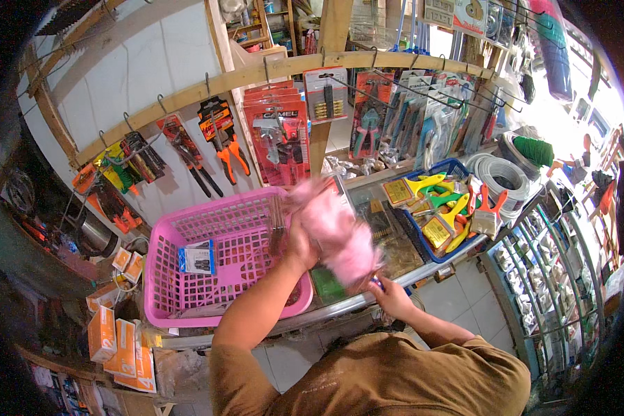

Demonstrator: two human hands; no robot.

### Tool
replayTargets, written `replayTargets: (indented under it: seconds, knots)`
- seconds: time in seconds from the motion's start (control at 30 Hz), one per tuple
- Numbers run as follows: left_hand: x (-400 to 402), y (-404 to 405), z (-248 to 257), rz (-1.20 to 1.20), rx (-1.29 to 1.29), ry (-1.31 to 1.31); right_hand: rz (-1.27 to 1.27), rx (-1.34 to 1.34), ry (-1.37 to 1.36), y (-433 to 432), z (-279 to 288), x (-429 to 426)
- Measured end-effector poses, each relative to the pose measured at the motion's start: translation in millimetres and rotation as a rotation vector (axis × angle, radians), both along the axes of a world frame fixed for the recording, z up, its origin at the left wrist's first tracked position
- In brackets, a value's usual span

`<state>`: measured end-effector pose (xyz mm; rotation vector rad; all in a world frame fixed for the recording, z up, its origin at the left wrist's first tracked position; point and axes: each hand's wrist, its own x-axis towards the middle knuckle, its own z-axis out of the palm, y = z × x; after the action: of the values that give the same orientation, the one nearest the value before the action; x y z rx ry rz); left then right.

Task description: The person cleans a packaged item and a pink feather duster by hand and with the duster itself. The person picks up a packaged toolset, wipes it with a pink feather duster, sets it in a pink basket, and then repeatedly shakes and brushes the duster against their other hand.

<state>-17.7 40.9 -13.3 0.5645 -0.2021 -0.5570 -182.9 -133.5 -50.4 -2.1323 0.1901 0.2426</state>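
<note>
A pink fluffy duster [338, 234], blurred by motion, slants over the counter right of a pink plastic basket [153, 249]. My right hand [390, 299] is closed around its dark handle end, low on the right. Against the duster's left side is my left hand [302, 248], its fingers partly hidden; what it grips is unclear. Brownish, blurred items [276, 221] stand beside it at the basket's right rim. Part of a printed card pack [341, 193] shows behind the duster's top. Inside the basket lies a small blue and white packet [197, 259].
A blue basket [421, 247] of paintbrushes [439, 229] sits on the glass counter [398, 260], near coiled grey cable [502, 179]. Packaged pliers [223, 140] and other carded tools hang from a wooden rail [286, 65] on protruding metal hooks. Orange and white boxes [125, 346] stand at lower left.
</note>
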Motion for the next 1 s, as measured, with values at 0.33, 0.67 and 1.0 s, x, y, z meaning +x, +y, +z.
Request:
replayTargets:
  seconds: [0.33, 0.67, 1.0]
  knots:
    - [-3.4, 3.7, 2.9, 0.094, 0.131, 0.177, -0.153, 0.153, -0.010, 14.6, -7.1, -6.6]
    - [8.8, 13.3, -24.2, 0.067, 0.004, 0.018, 0.124, -0.132, -0.239, 11.3, -33.6, -10.8]
    - [10.2, 18.7, -18.3, 0.162, 0.402, -0.276, -0.014, 0.123, -0.069, 7.2, -18.4, 3.6]
